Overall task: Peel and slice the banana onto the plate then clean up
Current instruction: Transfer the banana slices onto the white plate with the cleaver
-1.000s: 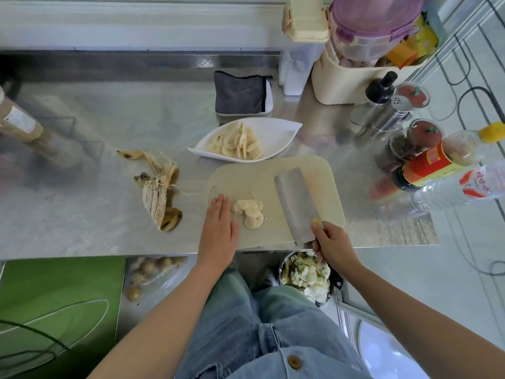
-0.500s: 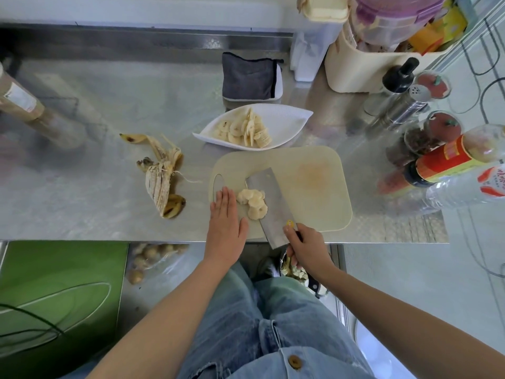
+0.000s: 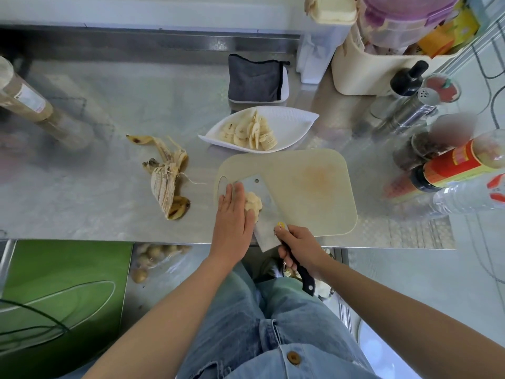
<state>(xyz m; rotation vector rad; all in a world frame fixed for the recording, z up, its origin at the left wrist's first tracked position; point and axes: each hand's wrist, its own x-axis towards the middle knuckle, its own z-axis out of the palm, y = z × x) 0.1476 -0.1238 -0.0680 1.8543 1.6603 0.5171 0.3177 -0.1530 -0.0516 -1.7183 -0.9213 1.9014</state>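
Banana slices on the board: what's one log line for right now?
step: gather banana slices | left hand: flat, pushes them onto cleaver | right hand: grips cleaver handle | plate: holds slices

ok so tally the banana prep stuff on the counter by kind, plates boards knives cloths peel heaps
plate: 1
cutting board: 1
cleaver: 1
folded cloth: 1
peel heap: 1
total: 5

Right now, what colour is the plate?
The plate is white; head view shows it best.
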